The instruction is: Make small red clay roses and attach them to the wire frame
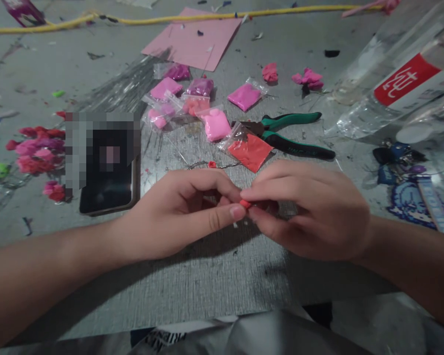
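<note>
Between my fingertips, at the middle of the view, is a small red piece of what looks like modelling clay point(245, 203). My left hand point(192, 207) pinches it from the left with thumb and fingers. From the other side my right hand point(311, 209) closes on the same piece; part of it is hidden by the fingers. Just beyond the hands lies a bag of orange-red clay point(250, 150), beside green-handled pliers point(299, 143). A twisted wire with a tiny red flower point(211, 164) lies behind my left hand.
Several small bags of pink and purple clay point(217, 124) lie beyond the hands. On the left are a phone point(109, 172), thin silvery wires point(114, 88) and clay flowers point(40, 150). Plastic bottles point(407, 79) and a keychain bundle point(407, 197) occupy the right. Pink paper point(196, 37) lies farther back.
</note>
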`<state>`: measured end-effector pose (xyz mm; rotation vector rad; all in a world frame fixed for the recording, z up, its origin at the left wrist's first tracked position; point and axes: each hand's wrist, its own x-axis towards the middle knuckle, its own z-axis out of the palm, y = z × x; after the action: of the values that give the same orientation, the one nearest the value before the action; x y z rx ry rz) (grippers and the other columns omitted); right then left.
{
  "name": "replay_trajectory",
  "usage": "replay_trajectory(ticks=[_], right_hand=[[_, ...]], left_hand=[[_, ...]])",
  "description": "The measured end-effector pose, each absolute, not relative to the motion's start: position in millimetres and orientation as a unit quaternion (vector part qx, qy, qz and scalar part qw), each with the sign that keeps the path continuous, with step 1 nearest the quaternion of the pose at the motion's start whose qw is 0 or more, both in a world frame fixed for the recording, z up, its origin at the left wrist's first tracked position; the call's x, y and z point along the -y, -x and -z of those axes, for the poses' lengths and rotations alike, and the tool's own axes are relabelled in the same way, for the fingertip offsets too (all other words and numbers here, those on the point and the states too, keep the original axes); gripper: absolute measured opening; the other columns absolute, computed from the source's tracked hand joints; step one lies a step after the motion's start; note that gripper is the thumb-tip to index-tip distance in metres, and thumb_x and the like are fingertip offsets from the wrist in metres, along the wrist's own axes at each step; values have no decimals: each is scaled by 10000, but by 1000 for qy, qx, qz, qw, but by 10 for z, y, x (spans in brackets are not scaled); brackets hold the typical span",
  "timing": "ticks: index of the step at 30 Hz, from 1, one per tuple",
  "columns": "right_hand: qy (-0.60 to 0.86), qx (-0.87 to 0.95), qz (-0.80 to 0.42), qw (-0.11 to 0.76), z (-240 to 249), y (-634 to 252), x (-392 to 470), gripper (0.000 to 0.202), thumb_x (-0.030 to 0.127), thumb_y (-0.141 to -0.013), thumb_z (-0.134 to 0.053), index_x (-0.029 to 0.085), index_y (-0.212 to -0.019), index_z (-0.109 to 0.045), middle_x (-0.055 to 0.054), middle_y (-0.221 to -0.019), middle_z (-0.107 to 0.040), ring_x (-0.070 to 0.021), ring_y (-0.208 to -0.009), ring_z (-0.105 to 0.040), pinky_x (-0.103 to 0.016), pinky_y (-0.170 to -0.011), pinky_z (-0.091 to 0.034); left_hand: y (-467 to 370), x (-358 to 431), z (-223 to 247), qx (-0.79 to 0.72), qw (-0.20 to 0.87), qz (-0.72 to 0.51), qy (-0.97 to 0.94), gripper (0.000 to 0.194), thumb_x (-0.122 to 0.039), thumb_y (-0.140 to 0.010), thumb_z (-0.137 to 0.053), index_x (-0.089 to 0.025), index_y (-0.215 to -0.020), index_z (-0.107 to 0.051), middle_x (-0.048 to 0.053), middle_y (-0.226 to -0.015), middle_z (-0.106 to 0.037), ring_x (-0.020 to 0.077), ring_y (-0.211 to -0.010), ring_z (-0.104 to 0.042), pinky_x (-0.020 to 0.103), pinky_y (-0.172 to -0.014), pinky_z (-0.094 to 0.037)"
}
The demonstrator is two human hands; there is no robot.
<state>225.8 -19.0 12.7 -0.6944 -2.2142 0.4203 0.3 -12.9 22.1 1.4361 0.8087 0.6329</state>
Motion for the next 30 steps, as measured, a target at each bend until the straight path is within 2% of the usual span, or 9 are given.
replay_trajectory(ticks=[7, 12, 20, 23, 26, 30], right_hand=[[300, 856, -189, 376, -131, -2247, 176, 132, 153, -900, -682, 251, -986, -701, 8, -831, -740, -132, -691, -671, -270, -648, -564], [288, 857, -180, 387, -139, -2244, 178, 126, 134, -912, -673, 244, -965, -701, 5, -836, -755, -133, -712, -686, -273, -662, -567], [280, 863, -168, 384, -124, -2233, 195, 101, 117, -911, -684, 184, -984, -705, -8, -863, -754, -107, -765, -677, -235, -701, -549], [278, 873, -162, 367, -120, -2254, 202, 58, 115, -923, -669, 153, -952, -702, -19, -880, -749, -99, -788, -668, -220, -731, -533], [277, 894, -144, 321, -108, -2278, 208, 63, 135, -943, -635, 154, -917, -689, -7, -848, -726, -105, -743, -635, -237, -688, -502], [243, 926, -129, 259, -65, -2307, 207, 139, 185, -990, -563, 167, -927, -686, -20, -846, -713, -144, -718, -616, -299, -638, -459]], left_hand=[[19, 82, -187, -359, 627, -268, -637, 103, -280, -925, -744, -184, -954, -761, 31, -859, -708, 119, -732, -604, 218, -626, -495], [13, 73, -193, -340, 603, -283, -664, 66, -212, -926, -732, -179, -960, -778, 29, -866, -709, 114, -767, -628, 201, -675, -518], [8, 89, -163, -329, 607, -287, -665, 73, -192, -926, -709, -153, -932, -772, 45, -846, -702, 126, -750, -624, 208, -646, -518], [-2, 95, -184, -334, 610, -271, -665, 84, -183, -926, -701, -142, -935, -774, 59, -867, -725, 136, -764, -633, 218, -652, -528], [-22, 130, -202, -338, 642, -234, -648, 94, -210, -924, -704, -144, -940, -770, 63, -900, -744, 150, -792, -652, 234, -670, -541], [-32, 192, -188, -387, 670, -198, -603, 155, -279, -927, -710, -154, -843, -743, 36, -793, -708, 138, -728, -624, 222, -610, -496]])
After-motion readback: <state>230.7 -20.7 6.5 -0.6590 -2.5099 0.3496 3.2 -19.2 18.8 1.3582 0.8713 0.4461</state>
